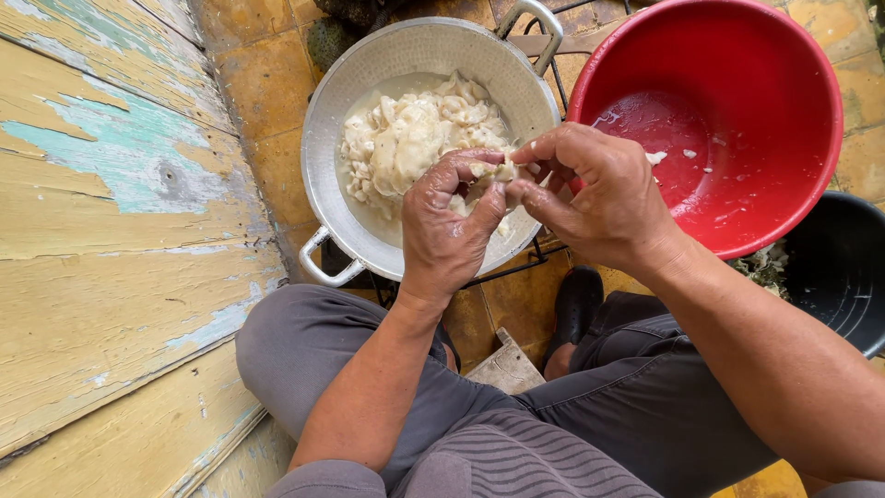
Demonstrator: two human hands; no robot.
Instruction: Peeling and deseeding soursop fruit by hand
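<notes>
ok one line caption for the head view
Left hand and right hand pinch a pale piece over a metal pan beside a red basin.

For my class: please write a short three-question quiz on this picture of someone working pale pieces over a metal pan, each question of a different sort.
1. True or false: both hands hold the same pale piece above the metal pan.
2. Which container lies right of the pan? A) red basin B) wicker basket C) glass jar
3. Fill in: the pan rests on a dark wire ____.

Key
1. True. The left hand and right hand pinch one pale piece over the metal pan, which holds a heap of pale pieces in milky liquid.
2. A. The red basin is nearly empty, wet, with a few white bits.
3. Rack: the wire rack shows under the pan's rim.
</notes>
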